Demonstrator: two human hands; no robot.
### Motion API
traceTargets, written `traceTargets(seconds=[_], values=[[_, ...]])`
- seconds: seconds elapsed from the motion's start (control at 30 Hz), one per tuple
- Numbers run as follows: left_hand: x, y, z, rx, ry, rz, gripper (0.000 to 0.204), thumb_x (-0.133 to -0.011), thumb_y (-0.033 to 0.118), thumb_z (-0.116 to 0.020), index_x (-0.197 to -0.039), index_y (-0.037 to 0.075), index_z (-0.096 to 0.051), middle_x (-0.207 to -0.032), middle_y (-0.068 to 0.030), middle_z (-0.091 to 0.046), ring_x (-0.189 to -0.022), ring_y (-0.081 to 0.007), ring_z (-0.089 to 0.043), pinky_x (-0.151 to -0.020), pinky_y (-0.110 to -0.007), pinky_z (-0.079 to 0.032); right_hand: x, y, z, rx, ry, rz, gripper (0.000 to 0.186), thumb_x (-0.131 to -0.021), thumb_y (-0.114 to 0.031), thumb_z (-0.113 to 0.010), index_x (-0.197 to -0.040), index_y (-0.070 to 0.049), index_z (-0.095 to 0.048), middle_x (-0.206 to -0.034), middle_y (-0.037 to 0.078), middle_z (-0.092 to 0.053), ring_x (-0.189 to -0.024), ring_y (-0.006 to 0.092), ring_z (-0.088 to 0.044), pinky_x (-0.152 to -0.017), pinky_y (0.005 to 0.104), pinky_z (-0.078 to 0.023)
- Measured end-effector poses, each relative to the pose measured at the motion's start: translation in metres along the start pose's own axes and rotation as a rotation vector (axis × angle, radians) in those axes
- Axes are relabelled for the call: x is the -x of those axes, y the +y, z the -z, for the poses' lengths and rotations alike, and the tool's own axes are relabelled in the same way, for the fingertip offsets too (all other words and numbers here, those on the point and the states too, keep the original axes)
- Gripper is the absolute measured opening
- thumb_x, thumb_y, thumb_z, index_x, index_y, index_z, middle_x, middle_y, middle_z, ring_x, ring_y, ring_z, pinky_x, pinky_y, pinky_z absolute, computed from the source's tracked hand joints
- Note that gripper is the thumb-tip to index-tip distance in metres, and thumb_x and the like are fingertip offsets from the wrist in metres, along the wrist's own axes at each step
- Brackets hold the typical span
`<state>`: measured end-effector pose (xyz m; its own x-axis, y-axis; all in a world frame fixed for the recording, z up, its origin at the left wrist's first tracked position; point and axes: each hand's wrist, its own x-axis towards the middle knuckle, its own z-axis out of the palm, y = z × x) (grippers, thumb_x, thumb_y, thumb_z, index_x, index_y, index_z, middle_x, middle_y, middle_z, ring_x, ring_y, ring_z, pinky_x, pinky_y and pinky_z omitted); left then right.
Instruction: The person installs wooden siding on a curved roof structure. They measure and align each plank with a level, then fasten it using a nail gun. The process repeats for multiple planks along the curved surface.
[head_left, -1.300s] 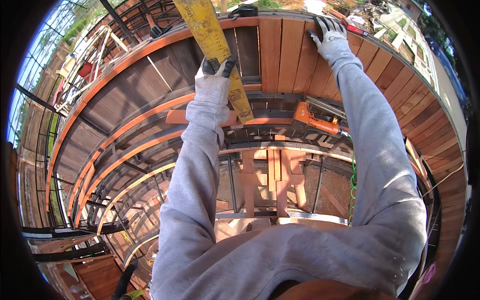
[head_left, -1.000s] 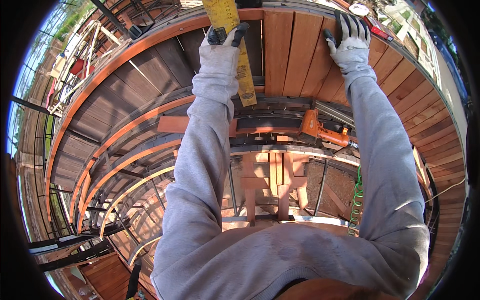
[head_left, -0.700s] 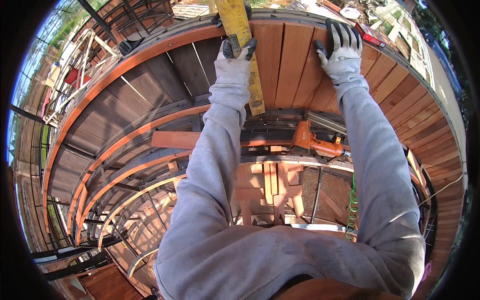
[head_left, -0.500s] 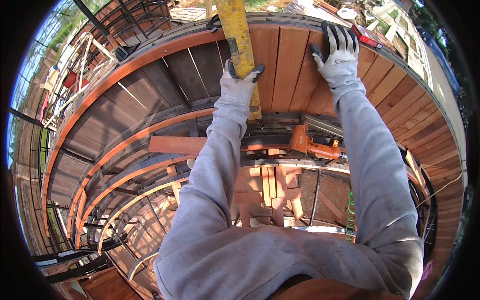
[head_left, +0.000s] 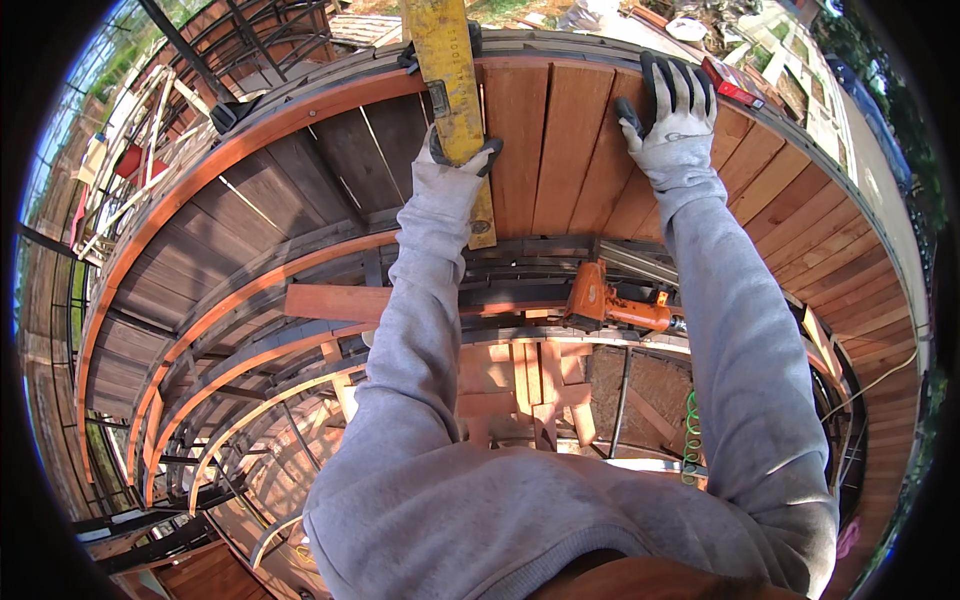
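My left hand (head_left: 455, 172), in a white and black glove, is closed around a long yellow spirit level (head_left: 447, 90). The level points away from me, across the curved deck where reddish boards (head_left: 578, 140) meet the dark uncovered section. Its lower end shows past my wrist. My right hand (head_left: 677, 112), gloved alike, lies with fingers spread on the reddish boards by the far rim. A red box (head_left: 735, 82) sits on the rim just right of those fingers. Between my forearms an orange nail gun (head_left: 630, 312) rests on the lower framing.
A loose reddish board (head_left: 335, 302) lies across the framing beside my left forearm. Curved wooden ribs (head_left: 250, 290) and dark metal bars run at left. A green coiled hose (head_left: 691, 435) hangs near my right arm. Scrap wood (head_left: 545, 385) lies below.
The view has shifted slightly, so most things sit a little further left. The level and my left hand have moved slightly left; my right hand stays spread on the boards.
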<state>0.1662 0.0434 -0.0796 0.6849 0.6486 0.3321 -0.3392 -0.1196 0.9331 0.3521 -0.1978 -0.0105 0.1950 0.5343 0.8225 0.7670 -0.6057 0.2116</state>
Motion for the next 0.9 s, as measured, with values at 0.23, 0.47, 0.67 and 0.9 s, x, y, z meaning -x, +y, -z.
traceTargets(seconds=[0.23,0.47,0.67,0.9], values=[[-0.001,-0.011,-0.002,0.015,-0.025,-0.041,0.049,-0.080,0.005,-0.083,-0.122,0.002,-0.058,-0.110,-0.0038,-0.068,-0.098,-0.0101,-0.064,-0.088,-0.026,-0.053,-0.002,-0.002,0.000,0.039,-0.034,-0.015,0.088,-0.072,-0.047,-0.078,-0.146,-0.015,-0.043,-0.144,0.013,-0.044,-0.138,0.0372,-0.035,-0.117,0.0580,-0.021],[0.008,-0.026,0.001,0.054,-0.046,0.058,0.047,-0.078,0.010,-0.086,-0.116,0.002,-0.060,-0.107,-0.0046,-0.069,-0.095,-0.0099,-0.063,-0.086,-0.026,-0.052,-0.004,-0.007,0.007,0.035,-0.091,-0.028,0.091,-0.073,-0.047,-0.077,-0.149,-0.014,-0.039,-0.146,0.014,-0.041,-0.140,0.0361,-0.031,-0.119,0.0568,-0.018],[0.031,-0.043,0.007,-0.115,-0.016,0.093,0.053,-0.075,0.016,-0.089,-0.118,0.002,-0.060,-0.105,-0.0047,-0.070,-0.095,-0.0128,-0.064,-0.086,-0.029,-0.053,-0.008,-0.006,0.003,0.032,-0.071,-0.037,0.093,-0.071,-0.045,-0.077,-0.148,-0.011,-0.039,-0.148,0.016,-0.039,-0.141,0.0379,-0.029,-0.119,0.0583,-0.018],[0.037,-0.044,0.011,-0.153,-0.085,0.328,0.052,-0.076,0.018,-0.089,-0.118,0.002,-0.064,-0.098,-0.0031,-0.071,-0.082,-0.0107,-0.063,-0.073,-0.028,-0.054,-0.006,-0.004,0.005,0.056,-0.089,-0.056,0.092,-0.072,-0.046,-0.077,-0.148,-0.011,-0.039,-0.148,0.016,-0.039,-0.141,0.0380,-0.030,-0.119,0.0580,-0.019]])
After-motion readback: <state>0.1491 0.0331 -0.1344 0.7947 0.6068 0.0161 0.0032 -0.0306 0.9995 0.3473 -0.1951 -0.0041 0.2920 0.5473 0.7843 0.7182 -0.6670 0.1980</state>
